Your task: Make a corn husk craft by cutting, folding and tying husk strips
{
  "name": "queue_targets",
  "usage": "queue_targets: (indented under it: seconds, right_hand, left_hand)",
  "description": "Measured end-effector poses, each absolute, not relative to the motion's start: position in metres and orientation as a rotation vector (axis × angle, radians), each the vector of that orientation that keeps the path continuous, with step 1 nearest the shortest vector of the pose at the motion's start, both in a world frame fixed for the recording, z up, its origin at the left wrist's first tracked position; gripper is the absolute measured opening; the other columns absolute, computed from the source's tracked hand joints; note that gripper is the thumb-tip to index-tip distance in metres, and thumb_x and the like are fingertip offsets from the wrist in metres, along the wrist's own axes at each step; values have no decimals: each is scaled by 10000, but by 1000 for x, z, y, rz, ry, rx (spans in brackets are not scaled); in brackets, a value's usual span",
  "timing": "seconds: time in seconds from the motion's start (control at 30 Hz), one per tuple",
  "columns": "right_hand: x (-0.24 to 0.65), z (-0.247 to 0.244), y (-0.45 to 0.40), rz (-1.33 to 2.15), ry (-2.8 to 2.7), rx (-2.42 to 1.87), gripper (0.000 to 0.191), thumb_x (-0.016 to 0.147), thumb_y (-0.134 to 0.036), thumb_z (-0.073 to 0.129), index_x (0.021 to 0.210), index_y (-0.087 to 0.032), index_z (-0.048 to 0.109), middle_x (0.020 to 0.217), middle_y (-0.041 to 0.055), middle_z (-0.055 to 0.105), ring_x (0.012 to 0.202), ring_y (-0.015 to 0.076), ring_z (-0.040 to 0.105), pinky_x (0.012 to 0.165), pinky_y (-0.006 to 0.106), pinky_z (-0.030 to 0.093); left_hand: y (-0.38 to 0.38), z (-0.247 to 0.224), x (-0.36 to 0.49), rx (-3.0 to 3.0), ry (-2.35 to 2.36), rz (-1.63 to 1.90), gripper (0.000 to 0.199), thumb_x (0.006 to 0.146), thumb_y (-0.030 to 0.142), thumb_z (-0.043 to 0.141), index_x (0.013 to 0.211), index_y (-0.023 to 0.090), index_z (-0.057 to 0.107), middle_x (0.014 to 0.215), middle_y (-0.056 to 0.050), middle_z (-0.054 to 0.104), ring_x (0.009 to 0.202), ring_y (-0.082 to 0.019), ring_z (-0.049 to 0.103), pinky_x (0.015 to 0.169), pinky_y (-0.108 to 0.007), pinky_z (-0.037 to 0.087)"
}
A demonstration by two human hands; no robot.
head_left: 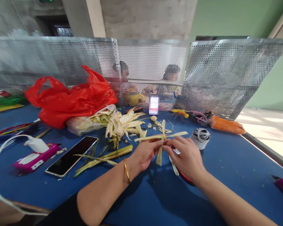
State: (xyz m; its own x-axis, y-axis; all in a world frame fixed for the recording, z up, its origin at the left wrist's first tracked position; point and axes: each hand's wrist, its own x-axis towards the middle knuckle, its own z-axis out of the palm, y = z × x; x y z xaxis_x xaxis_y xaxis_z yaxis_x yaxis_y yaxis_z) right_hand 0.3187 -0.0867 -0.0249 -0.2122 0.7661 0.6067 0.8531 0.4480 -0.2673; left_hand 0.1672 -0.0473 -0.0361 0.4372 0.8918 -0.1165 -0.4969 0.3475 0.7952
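Note:
Corn husk strips [159, 153] crossed like a plus sign are held up above the table, bound or overlapped at their middle. My left hand [146, 155], with a gold bangle on its wrist, pinches them just below the crossing. From the other side my right hand [186, 153] closes its fingertips on the same spot; whether a thread is also between them I cannot tell. A red-handled tool [185, 178] lies under my right hand, mostly covered, with a loose pale husk strip [174, 166] beside it.
Peeled corn husks [122, 124] and green-yellow stalks [106, 158] lie left of my hands, near a phone [72, 157], purple power strip [37, 157] and red plastic bag [73, 97]. A thread spool [201, 138] stands right. People sit behind the perforated metal screen [153, 53].

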Motion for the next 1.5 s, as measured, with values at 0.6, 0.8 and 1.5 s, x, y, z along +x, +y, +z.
queue_targets:
  seconds: [0.6, 0.8, 1.5]
  right_hand:
    - [306, -48, -78, 699, -1684, -1270, 225, 806, -275, 502, 591, -207, 488, 701, 2, 537, 684, 154, 487, 604, 255, 378]
    - [307, -44, -77, 959, -1337, -1271, 304, 782, -434, 610, 602, -198, 544, 617, -18, 529, 624, 138, 497, 602, 260, 389]
    - [313, -44, -68, 779, -1124, -1224, 350, 687, -477, 689, 536, -186, 567, 584, 1, 550, 596, 141, 504, 591, 267, 401]
  left_hand:
    - [-50, -38, 171, 815, 743, 1067, 322, 517, 253, 861, 789, 137, 735, 831, -75, 735, 819, -194, 671, 827, -303, 500]
    - [-47, -35, 167, 817, 762, 1050, 239, 596, 178, 793, 819, 134, 719, 799, -68, 733, 752, -172, 674, 780, -282, 517]
    - [-54, -42, 172, 773, 838, 900, 123, 691, 180, 744, 739, 130, 642, 592, -19, 641, 541, -113, 607, 628, -254, 531]
